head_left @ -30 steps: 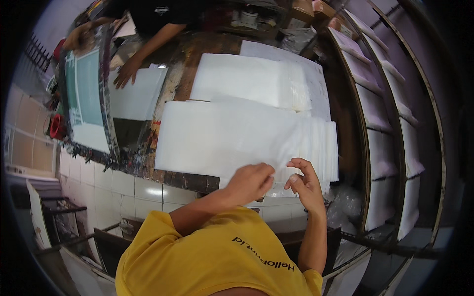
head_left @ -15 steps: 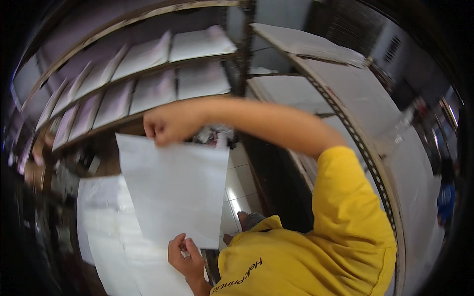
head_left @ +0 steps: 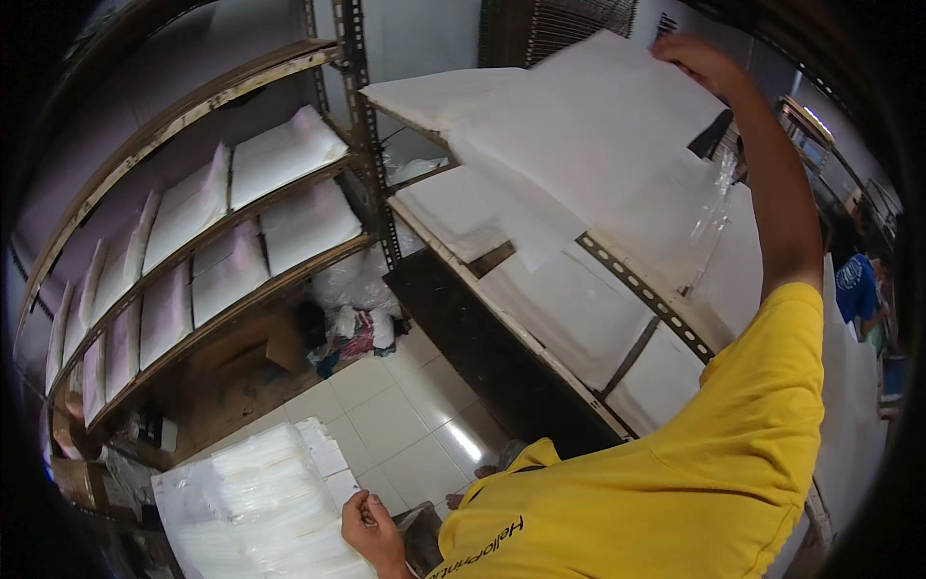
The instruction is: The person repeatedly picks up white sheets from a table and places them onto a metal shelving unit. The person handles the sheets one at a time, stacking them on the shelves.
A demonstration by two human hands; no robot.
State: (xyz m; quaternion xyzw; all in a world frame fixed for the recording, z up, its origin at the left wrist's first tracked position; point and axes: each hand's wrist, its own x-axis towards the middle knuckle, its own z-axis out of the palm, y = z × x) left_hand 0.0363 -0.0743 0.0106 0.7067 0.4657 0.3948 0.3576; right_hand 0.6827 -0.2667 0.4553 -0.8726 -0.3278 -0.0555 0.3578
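My right hand is raised at the upper right, its fingers closed on the edge of a white sheet. The sheet hangs slanted over the shelves and is blurred along its lower edge. Low in the view, my left hand has its fingers curled together beside the corner of a stack of white sheets with shiny clear plastic among them. Whether anything is between those fingers cannot be made out.
A rack on the left carries white sheets in slots on two levels. On the right, metal-framed shelves hold more white sheets, with a dark panel along their side. A cloth bundle lies on the tiled floor.
My right hand has swung up and to the right, carrying the white sheet from above the stack to over the right-hand shelves. The view has turned right. My left hand stays low, fingers more curled.
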